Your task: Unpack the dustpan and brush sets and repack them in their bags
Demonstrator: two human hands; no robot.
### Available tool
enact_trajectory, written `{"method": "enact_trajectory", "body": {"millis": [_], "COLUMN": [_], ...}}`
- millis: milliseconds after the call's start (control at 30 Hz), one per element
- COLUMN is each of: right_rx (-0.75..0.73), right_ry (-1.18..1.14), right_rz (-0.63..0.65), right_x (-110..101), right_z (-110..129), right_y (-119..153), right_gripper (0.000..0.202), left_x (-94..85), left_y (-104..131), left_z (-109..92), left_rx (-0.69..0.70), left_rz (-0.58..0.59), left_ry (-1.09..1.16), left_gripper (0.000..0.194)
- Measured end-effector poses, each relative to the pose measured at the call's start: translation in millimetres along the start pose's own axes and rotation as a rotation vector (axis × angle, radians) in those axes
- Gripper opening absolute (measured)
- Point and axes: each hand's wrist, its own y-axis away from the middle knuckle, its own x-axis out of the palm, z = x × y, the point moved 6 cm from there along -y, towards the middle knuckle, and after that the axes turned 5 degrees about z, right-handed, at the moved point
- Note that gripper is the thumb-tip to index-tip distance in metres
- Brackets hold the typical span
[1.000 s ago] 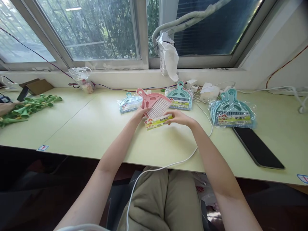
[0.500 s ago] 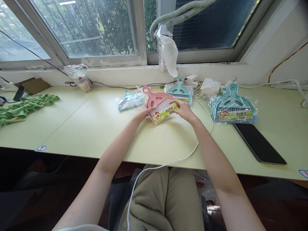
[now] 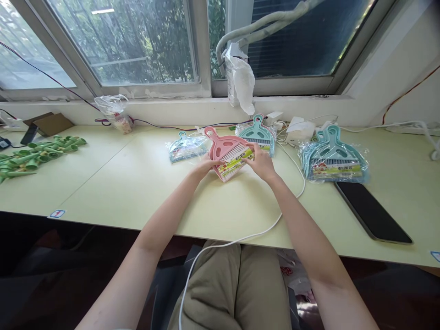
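Note:
Between my hands is a pink dustpan and brush set [image 3: 227, 145], tilted, with white bristles and a yellow-green printed label across it. My left hand [image 3: 205, 166] grips its lower left edge, thumb on the front. On the right side, my right hand [image 3: 258, 160] pinches the label end of the set. Just behind stands a teal dustpan and brush set [image 3: 258, 133], partly covered by the pink one and my right hand. A light blue set in clear wrap [image 3: 188, 147] lies behind and left of my left hand.
Several teal sets in plastic [image 3: 335, 156] lie stacked at the right, by a black phone [image 3: 373, 211]. A white cable [image 3: 254, 234] crosses the table [image 3: 144, 197] and hangs over its front edge. Green artificial stems [image 3: 37, 156] lie left; a plastic bag [image 3: 115, 112] rests by the window.
The camera view has tipped slightly, so the scene sits a little lower. The pink set stays in both hands, and my right fingers have shifted slightly along its label.

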Motion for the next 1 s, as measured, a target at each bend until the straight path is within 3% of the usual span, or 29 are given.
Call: {"method": "enact_trajectory", "body": {"millis": [100, 200, 267, 400, 467, 700, 1000], "right_rx": [0.084, 0.167, 0.236, 0.340, 0.321, 0.424, 0.378], "right_ry": [0.057, -0.039, -0.215, -0.689, -0.860, -1.102, -1.160], "right_rz": [-0.133, -0.248, -0.210, 0.093, 0.165, -0.038, -0.039], "right_x": [-5.3, -2.9, 9.5, 50.4, 61.6, 63.3, 61.3], "right_z": [-4.6, -12.3, -17.0, -8.5, 2.1, -4.5, -4.8], "right_y": [3.4, 5.0, 4.1, 4.6, 6.2, 10.3, 9.0], "right_gripper": [0.045, 0.043, 0.045, 0.051, 0.044, 0.030, 0.030], "left_x": [-4.8, -9.0, -10.0, -8.6, -7.5, 0.7, -4.8], "left_y": [-0.5, -0.8, -0.7, -0.6, -0.8, 1.6, 0.2], "left_z": [-1.4, -4.3, -6.3, -8.9, -9.4, -14.5, -8.6], "left_rx": [0.014, 0.077, 0.115, 0.157, 0.160, 0.145, 0.084], "left_rz": [-0.051, -0.106, -0.128, -0.134, -0.128, -0.032, -0.042], "left_ry": [0.030, 0.077, 0.100, 0.113, 0.105, -0.061, -0.123], "left_gripper": [0.074, 0.075, 0.074, 0.074, 0.075, 0.072, 0.070]}}
